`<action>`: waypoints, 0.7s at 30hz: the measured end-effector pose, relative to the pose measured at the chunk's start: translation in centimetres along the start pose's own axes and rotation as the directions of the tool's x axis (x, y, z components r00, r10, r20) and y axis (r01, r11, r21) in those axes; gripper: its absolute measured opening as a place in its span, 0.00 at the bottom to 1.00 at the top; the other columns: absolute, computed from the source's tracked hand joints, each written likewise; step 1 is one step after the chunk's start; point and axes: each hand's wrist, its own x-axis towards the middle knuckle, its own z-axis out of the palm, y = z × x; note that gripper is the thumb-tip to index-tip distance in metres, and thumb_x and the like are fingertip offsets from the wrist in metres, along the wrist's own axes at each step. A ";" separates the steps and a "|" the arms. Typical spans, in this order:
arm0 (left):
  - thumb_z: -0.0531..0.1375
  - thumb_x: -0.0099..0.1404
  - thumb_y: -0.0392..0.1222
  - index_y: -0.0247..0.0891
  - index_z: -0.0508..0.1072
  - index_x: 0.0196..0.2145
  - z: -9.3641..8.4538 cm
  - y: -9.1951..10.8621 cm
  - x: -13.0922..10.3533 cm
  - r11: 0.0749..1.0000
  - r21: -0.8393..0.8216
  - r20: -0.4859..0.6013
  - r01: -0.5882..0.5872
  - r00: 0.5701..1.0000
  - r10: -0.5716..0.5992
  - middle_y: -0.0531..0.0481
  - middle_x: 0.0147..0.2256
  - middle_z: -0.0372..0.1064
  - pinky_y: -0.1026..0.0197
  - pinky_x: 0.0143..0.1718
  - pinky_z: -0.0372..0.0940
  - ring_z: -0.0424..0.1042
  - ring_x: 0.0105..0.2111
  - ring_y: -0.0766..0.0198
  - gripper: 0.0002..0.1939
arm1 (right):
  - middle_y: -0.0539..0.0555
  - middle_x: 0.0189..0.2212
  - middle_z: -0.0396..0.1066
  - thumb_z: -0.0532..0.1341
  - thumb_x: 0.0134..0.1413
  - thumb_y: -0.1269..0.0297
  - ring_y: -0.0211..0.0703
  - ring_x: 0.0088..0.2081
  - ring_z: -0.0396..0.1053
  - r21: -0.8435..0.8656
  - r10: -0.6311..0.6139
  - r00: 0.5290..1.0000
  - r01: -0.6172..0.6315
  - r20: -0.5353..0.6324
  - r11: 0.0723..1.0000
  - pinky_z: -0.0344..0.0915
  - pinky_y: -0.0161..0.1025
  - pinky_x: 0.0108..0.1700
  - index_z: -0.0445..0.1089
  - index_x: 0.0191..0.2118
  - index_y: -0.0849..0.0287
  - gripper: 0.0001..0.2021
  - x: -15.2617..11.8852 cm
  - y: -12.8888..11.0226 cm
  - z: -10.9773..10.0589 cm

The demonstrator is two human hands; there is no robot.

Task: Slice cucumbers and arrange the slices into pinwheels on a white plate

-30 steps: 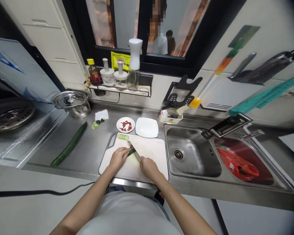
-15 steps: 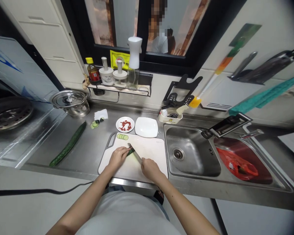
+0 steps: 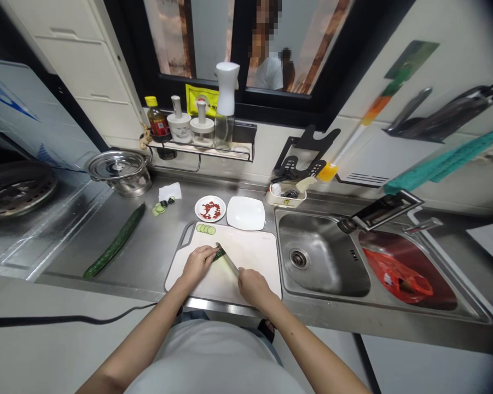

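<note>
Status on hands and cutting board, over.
Left hand pins cucumber piece on cutting board. Right hand grips knife, blade at the piece. Slices lie at board's far edge.

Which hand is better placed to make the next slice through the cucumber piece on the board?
Probably the right hand: it already grips the knife, while the left hand pins the cucumber piece.

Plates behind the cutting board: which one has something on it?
The round plate, the left of the two, carries red pieces. The square plate beside it on the right shows only bare white.
</note>
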 end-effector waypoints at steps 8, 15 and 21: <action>0.54 0.68 0.40 0.42 0.77 0.45 0.0 -0.1 0.0 1.000 0.010 -0.007 -0.024 1.000 0.024 0.47 0.43 0.75 0.60 0.47 0.65 0.72 0.43 0.61 0.14 | 0.65 0.42 0.74 0.48 0.60 0.74 0.48 0.45 0.72 0.005 -0.026 0.999 0.026 -0.026 1.000 0.63 0.38 0.42 0.68 0.49 0.66 0.17 1.8 -0.4 0.3; 0.54 0.68 0.39 0.42 0.78 0.44 0.0 0.0 -0.1 0.999 -0.015 -0.036 -0.043 0.998 0.042 0.48 0.41 0.76 0.60 0.46 0.66 0.72 0.42 0.61 0.13 | 0.65 0.40 0.74 0.48 0.60 0.73 0.49 0.44 0.72 0.029 -0.039 0.999 0.040 -0.034 0.999 0.64 0.39 0.41 0.68 0.49 0.67 0.16 1.8 0.0 0.8; 0.54 0.68 0.39 0.42 0.78 0.44 0.0 0.0 0.0 0.999 -0.017 -0.037 -0.047 0.998 0.046 0.48 0.41 0.76 0.59 0.46 0.66 0.73 0.42 0.61 0.13 | 0.65 0.40 0.74 0.47 0.61 0.73 0.50 0.44 0.72 0.030 -0.058 0.997 0.059 -0.058 0.998 0.64 0.39 0.41 0.68 0.48 0.67 0.16 2.3 -0.1 0.8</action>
